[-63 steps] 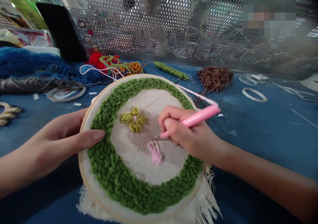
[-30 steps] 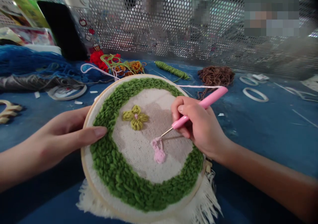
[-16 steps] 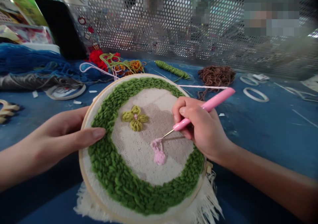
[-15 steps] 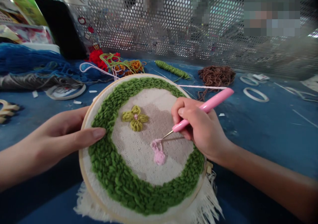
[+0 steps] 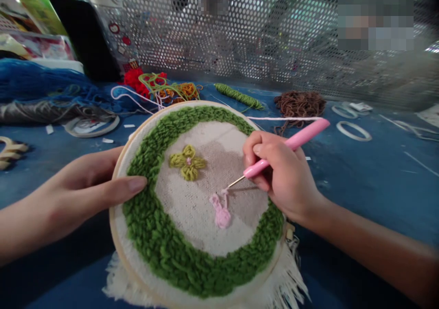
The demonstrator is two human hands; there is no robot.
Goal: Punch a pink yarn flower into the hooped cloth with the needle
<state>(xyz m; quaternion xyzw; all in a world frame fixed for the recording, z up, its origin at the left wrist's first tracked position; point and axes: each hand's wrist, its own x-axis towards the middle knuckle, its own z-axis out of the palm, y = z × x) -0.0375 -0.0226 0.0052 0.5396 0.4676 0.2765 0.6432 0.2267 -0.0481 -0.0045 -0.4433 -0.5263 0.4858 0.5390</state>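
My left hand [image 5: 99, 181] grips the left rim of a round embroidery hoop [image 5: 115, 236], thumb on top and fingers hidden beneath. Wrapped round a pink punch needle [image 5: 291, 146], my right hand [image 5: 279, 176] rests over the hoop's right side. The needle's metal tip is at the cloth [image 5: 185, 215], beside a small patch of pink stitches [image 5: 222, 216]. Pale pink yarn [image 5: 274, 118] runs from the top end of the handle behind the hoop. A thick green stitched ring [image 5: 147, 240] borders the cloth, and a yellow-green flower [image 5: 188, 162] sits inside it.
Behind the hoop on the blue table [image 5: 346, 181] lie a green yarn bundle [image 5: 238, 95], brown yarn [image 5: 300, 104], and red yarn [image 5: 135, 80]. Blue yarn [image 5: 37, 85] and a dark phone [image 5: 84, 39] are at left. A perforated metal panel [image 5: 240, 34] stands at the back.
My right hand and the punch needle have shifted slightly right, the tip moving away from the pink patch with a small pink loop by it. My left hand stays in place.
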